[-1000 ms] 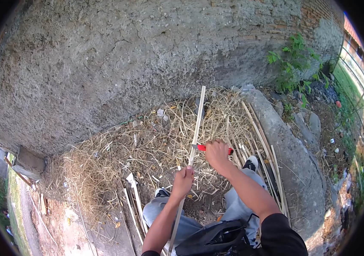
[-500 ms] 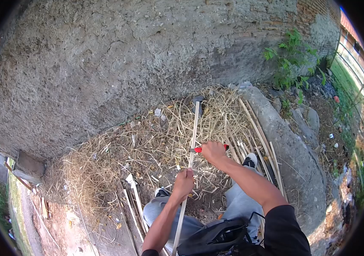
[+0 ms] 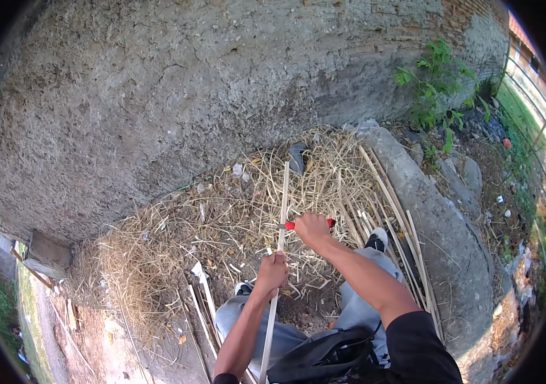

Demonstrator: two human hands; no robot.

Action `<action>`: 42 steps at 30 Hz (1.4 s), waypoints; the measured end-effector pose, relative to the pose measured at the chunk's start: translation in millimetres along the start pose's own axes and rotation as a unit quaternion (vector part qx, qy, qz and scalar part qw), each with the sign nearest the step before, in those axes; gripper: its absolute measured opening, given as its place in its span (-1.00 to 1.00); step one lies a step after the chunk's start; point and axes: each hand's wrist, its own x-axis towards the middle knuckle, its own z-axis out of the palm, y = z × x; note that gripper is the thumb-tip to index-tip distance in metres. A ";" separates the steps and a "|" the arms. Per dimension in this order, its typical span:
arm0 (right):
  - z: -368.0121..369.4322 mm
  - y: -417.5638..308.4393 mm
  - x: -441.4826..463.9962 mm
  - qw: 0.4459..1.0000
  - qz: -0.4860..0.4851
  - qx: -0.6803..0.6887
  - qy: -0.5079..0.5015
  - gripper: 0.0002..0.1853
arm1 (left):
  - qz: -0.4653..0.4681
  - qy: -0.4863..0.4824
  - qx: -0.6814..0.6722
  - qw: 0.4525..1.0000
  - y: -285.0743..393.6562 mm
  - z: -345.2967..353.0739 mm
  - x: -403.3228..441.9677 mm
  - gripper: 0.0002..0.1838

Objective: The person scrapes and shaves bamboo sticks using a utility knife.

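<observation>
A long, pale wooden strip point(image 3: 284, 198), which looks like split bamboo, runs from between my legs up over the ground. My left hand point(image 3: 271, 275) is closed around it near knee height. Just beyond, my right hand point(image 3: 312, 230) grips the red handle of a knife point(image 3: 290, 225). Its short dark blade lies across the strip, apparently touching it; the edge is too small to make out. Most of the handle is hidden in my right fist, with a red end showing on the far side.
Straw-like shavings point(image 3: 221, 224) cover the ground by a rough wall point(image 3: 177, 109). More strips lie to the right point(image 3: 413, 249) and left point(image 3: 205, 297) of my legs. A concrete slab point(image 3: 439, 243) borders the right side. A dark grey object point(image 3: 297, 157) lies near the wall.
The strip's far end has shifted left and a little toward me. My right hand and the knife have moved slightly left with it. Both hands keep their grip.
</observation>
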 end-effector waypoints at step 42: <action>31.0 11.3 15.6 0.998 0.053 0.018 -0.033 -0.82 | -0.050 -0.025 0.023 0.998 -18.8 -11.4 -39.8 -0.75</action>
